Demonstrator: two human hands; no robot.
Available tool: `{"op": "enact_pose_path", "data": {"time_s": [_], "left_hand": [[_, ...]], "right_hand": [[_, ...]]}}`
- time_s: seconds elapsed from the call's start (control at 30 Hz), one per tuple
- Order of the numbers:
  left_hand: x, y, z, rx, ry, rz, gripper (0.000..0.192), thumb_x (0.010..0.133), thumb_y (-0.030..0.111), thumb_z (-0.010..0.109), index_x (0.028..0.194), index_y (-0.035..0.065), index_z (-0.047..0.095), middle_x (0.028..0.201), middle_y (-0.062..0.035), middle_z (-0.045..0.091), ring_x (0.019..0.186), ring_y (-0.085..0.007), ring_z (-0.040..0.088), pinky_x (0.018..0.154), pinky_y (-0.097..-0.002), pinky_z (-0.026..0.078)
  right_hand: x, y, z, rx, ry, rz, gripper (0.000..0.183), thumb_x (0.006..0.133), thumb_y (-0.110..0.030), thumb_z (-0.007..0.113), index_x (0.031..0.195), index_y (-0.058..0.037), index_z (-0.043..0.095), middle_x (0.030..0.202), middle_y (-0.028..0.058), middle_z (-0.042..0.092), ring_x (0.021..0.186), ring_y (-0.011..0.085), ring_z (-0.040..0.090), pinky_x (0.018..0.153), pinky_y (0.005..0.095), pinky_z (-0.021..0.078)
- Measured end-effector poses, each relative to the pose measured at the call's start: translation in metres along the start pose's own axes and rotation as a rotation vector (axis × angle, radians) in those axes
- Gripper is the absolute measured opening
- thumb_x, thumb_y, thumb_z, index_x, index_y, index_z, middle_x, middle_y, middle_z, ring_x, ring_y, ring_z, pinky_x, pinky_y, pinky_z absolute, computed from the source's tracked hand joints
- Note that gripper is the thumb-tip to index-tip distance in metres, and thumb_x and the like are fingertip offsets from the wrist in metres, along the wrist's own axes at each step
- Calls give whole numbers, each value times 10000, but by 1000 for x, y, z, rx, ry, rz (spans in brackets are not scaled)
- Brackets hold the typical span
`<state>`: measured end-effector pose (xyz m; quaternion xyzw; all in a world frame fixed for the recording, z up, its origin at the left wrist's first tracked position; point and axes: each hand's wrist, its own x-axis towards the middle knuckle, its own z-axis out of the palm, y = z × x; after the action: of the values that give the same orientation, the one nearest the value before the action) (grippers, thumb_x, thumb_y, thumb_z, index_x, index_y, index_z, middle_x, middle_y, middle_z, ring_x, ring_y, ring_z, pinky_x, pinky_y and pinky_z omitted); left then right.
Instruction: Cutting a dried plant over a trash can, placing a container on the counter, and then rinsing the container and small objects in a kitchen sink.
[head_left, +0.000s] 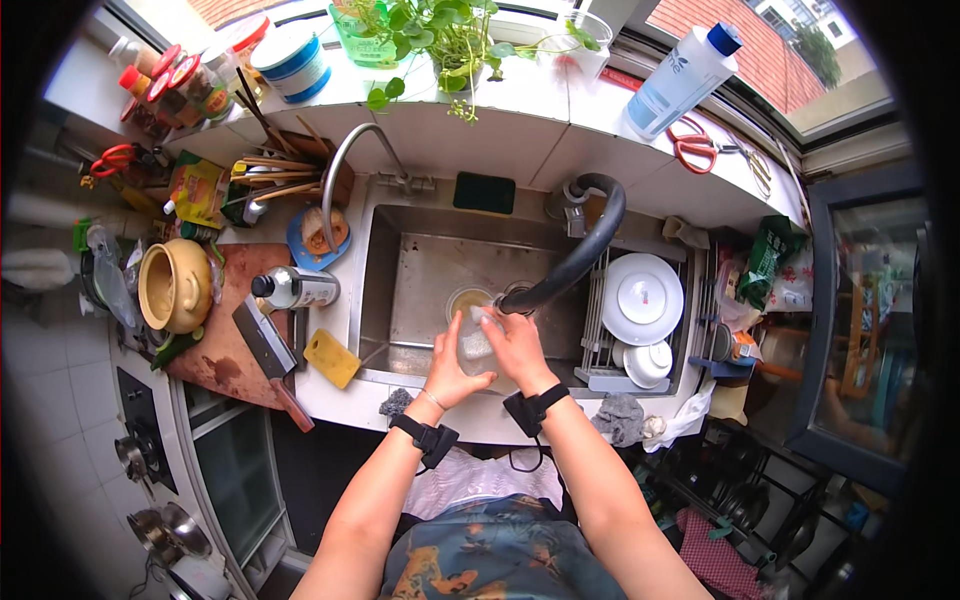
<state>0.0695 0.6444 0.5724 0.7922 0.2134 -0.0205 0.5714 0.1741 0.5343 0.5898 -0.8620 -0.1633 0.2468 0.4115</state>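
Over the front of the steel sink (427, 262), my right hand (517, 349) holds a clear, wet-looking container (475, 346), whose exact kind I cannot tell. My left hand (451, 369) is beside it on the left, fingers spread and curved around that side; whether it touches is unclear. The black faucet hose (592, 247) arches down to just above my right fingers. A pale round thing (469, 300) lies on the sink floor beyond my hands. White plates (643, 298) and a white bowl (647, 364) stand in the rack on the right.
Left of the sink are a yellow sponge (331, 358), a dark-capped bottle (300, 288), a cleaver (264, 337) on a reddish cutting board (225, 367) and a tan pot (176, 285). A thin curved tap (334, 172) stands at the sink's back left. A grey cloth (619, 418) lies front right.
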Motion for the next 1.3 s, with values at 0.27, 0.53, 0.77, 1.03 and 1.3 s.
{"op": "enact_pose_path", "data": {"time_s": [0.27,0.53,0.77,1.03,1.3], "left_hand": [[2,0,-7,-104,66,-27,1067,531,202,807,1407,92,209,1248,-204,379,1190,-347,375,1031,-407,311],[13,-31,1,-270,186,20,918,664,179,750,1414,111,225,1287,-129,390,1200,-274,388,1036,-389,300],[7,-14,-12,-808,1,-379,689,812,305,612,1384,114,279,1280,-105,433,1155,-223,443,956,-386,381],[14,-32,0,-951,9,-704,495,918,377,447,1342,139,357,1249,-74,483,1130,-248,485,900,-449,424],[29,-35,12,-112,307,-304,496,892,316,541,1304,59,443,1242,-219,471,1185,-310,441,1005,-374,331]], "right_hand": [[0,49,-15,94,175,207,316,922,-255,470,1070,-2,586,951,188,640,932,279,615,803,347,454],[-32,59,17,900,135,470,301,977,-223,338,1203,-96,490,1149,28,559,1052,145,528,847,348,452],[-29,47,23,1045,-28,533,351,968,-262,347,1260,-95,447,1212,49,533,1091,196,517,888,373,437],[-23,64,28,1130,70,520,398,921,-301,507,1237,-72,429,1123,65,557,1003,182,551,762,357,488],[-23,40,24,916,201,605,360,886,-190,572,1187,-38,445,1112,76,557,996,192,561,781,361,489]]}}
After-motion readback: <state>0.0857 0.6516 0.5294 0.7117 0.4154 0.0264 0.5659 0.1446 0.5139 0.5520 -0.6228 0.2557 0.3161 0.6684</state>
